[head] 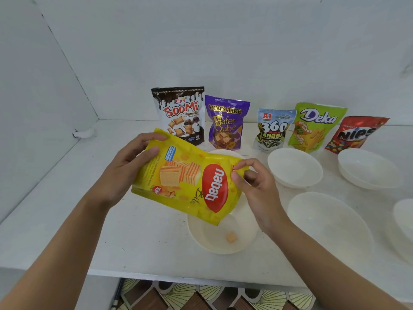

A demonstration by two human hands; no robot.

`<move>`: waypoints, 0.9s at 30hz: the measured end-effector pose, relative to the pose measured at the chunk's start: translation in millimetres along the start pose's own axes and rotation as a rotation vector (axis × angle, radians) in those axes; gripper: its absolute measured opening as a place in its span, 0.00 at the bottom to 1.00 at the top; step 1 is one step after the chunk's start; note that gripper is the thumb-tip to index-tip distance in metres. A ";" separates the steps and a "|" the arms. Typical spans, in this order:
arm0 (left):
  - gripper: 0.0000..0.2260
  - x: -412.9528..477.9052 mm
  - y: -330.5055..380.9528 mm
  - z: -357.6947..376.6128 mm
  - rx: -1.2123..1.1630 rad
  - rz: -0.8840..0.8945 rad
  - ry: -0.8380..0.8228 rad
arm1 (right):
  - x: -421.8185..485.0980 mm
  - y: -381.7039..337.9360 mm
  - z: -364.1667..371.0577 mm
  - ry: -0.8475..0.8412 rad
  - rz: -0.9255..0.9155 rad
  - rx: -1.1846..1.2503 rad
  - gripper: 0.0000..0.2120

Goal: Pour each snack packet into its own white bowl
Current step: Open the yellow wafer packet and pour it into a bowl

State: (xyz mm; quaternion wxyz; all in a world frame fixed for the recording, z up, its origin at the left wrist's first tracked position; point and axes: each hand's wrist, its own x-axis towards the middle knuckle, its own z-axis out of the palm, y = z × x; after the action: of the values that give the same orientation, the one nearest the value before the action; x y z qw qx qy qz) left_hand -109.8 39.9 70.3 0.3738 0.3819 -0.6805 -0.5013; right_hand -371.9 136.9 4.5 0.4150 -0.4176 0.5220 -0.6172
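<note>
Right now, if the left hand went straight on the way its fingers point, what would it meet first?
Probably the Soomi packet standing at the back. The left hand grips the yellow Nabati packet and its fingers point that way, though depth is unclear.

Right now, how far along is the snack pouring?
Nothing is finished. The left hand and right hand tilt the Nabati packet over the nearest bowl, which holds one wafer cube. To do: Soomi, Wafer Qube, 360 Kuaci, Deka and Nips packets stand behind empty bowls.
</note>
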 end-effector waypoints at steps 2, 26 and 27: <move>0.13 -0.8 1.0 0.4 0.021 0.000 0.016 | -1.0 2.9 1.1 -0.044 0.037 -0.049 0.05; 0.13 1.7 14.2 4.4 0.016 -0.001 0.034 | -3.5 5.7 3.9 0.074 -0.079 -0.080 0.04; 0.13 2.7 15.1 4.8 0.021 0.003 0.032 | -3.5 6.3 4.4 0.076 -0.071 -0.094 0.05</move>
State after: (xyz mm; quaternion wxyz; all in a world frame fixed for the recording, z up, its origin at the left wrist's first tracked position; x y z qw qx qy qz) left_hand -117.4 42.5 84.2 0.3811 0.3929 -0.6803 -0.4875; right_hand -366.2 138.2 -1.6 0.3525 -0.4312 0.5506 -0.6218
